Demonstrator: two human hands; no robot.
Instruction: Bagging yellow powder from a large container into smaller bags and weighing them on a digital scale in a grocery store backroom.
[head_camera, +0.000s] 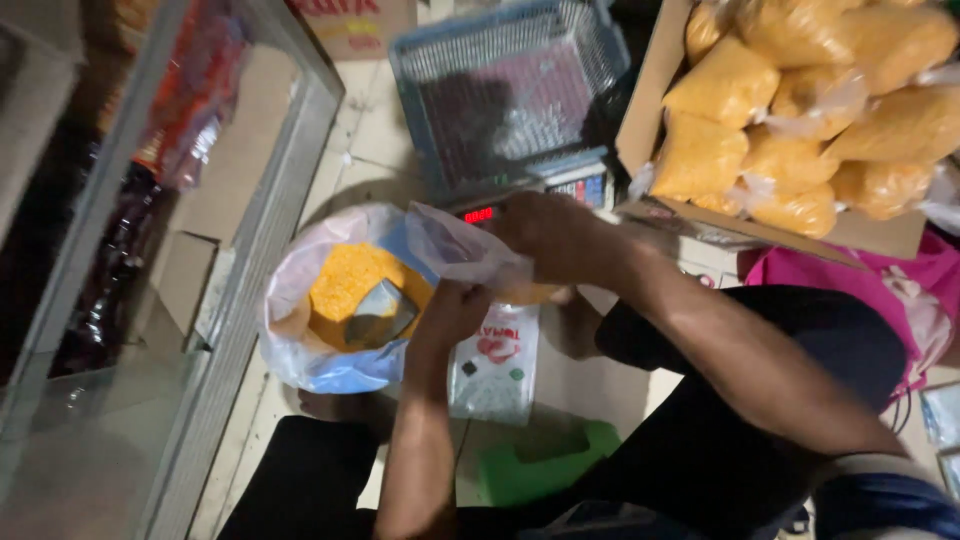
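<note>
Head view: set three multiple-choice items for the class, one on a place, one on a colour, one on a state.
1. Where does the scoop lie?
A. in the big bag of crumbs
B. on the scale
C. in the carton

2. What colour is the basket on the scale?
A. red
B. blue
C. yellow

3. How is the carton?
A. shut
B. empty
C. open, full of filled bags

Key: 1 A, the scoop rests on orange crumbs inside the big bag. 2 B, its mesh and rim are blue. 3 C, the flaps stand open and orange bags fill it. Both the left hand and right hand hold a small clear bag.
</note>
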